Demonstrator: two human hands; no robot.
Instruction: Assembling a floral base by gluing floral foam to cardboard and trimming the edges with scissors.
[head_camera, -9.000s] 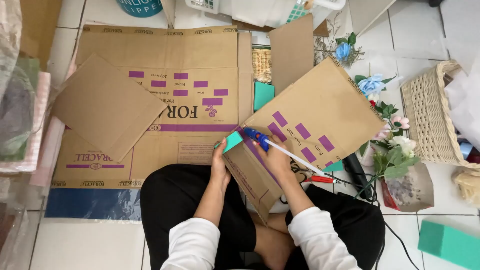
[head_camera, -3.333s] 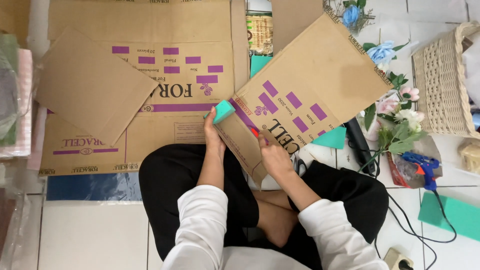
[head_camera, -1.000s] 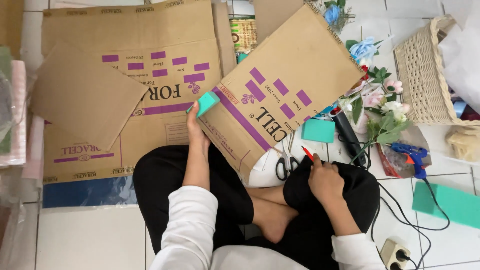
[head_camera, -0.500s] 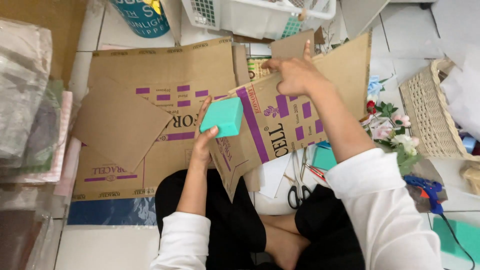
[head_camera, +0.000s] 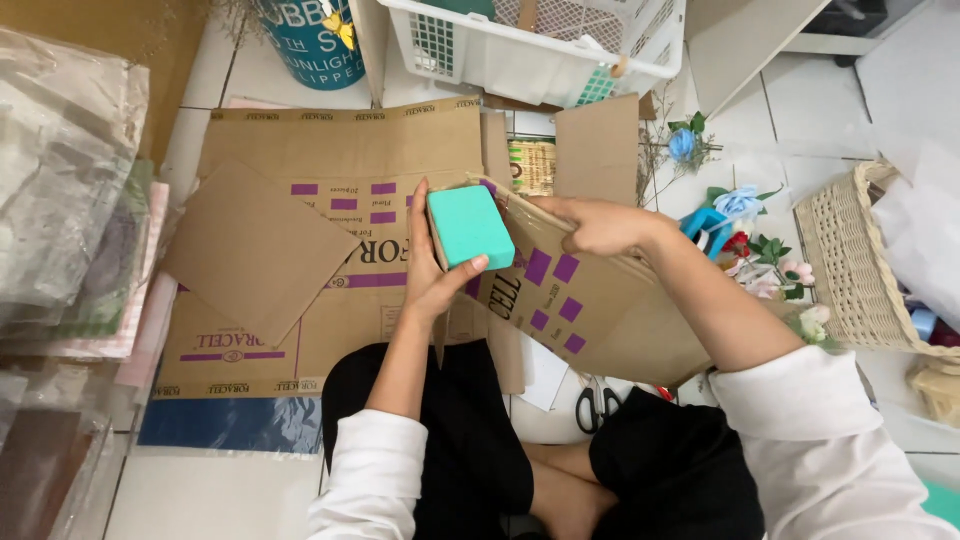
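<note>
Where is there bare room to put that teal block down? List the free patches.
Free: the flat cardboard sheet left of the left hand, and white floor tiles at lower left. Crowded: the right side, with artificial flowers and wicker basket; scissors lie by the knees. The teal block stays in the left hand's grip.

White tiled floor (head_camera: 200, 490), evenly lit

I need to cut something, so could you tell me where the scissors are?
Scissors lie on the floor between the knees, right of centre, below the cardboard sheet.
</note>
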